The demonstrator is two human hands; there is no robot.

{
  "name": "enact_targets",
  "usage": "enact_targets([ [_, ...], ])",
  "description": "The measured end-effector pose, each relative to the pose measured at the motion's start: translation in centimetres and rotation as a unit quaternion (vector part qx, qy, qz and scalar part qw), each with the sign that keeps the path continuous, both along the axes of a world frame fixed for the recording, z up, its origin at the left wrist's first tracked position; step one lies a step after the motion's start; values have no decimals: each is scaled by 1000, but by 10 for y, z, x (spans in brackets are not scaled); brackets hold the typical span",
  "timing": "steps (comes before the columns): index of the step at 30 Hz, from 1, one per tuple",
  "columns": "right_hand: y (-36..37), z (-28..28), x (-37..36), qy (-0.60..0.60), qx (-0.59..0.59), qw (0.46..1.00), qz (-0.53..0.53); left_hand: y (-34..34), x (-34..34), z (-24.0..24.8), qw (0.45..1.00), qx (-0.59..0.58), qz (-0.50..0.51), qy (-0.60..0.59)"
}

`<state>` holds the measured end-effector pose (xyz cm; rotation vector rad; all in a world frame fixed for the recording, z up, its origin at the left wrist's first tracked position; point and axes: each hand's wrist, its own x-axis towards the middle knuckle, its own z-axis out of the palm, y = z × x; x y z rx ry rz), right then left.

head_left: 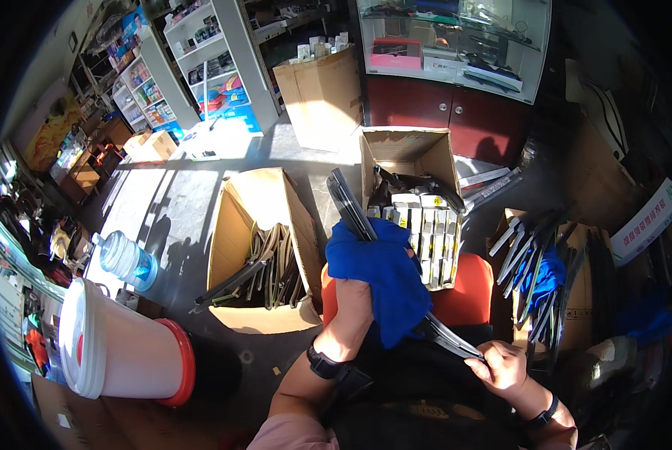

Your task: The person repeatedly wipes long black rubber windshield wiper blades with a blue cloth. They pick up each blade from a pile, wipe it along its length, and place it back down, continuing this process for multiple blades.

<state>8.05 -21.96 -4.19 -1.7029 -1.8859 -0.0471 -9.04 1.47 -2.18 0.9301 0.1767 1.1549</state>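
From my remote seat I watched the left hand (353, 300) closed around a blue cloth (384, 277), its fingers wrapped tight so the cloth was bunched about a long black wiper blade (351, 210). The right hand (502, 366) had its fingers pinched shut on the near end of that same blade, down by the lap. The blade ran slantwise from there, up through the cloth, its far tip ending just beside the open cardboard box (407, 150) that held rows of small white packs. I took that box as my landmark: the red stool (467, 296) stood just in front of it, half hidden behind the cloth; a second open carton (264, 199) with more long strips lay to its left; a bundle of loose wiper blades (527, 255) leaned to its right (another blue rag was tucked among them); the glass-fronted cabinet (456, 45) stood behind it. Well to the left of the box, a water jug (126, 259) and a white bucket with a red rim (126, 349) lay on the floor. To wipe well, I judged, the cloth hand should keep an even squeeze and slide along the full length in one direction, while the other hand held the end steady so the thin blade did not flex or twist.
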Motion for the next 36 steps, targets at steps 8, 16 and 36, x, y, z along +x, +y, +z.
enact_targets([
  [8,-19,6,10,-52,-2,998,18,14,-39,14,993,-94,68,-37],
  [16,-27,-10,30,-69,43,994,-66,38,-62,-2,989,34,123,76],
  [36,-18,-15,28,-129,105,981,-105,33,-67,9,981,-156,100,-52],
])
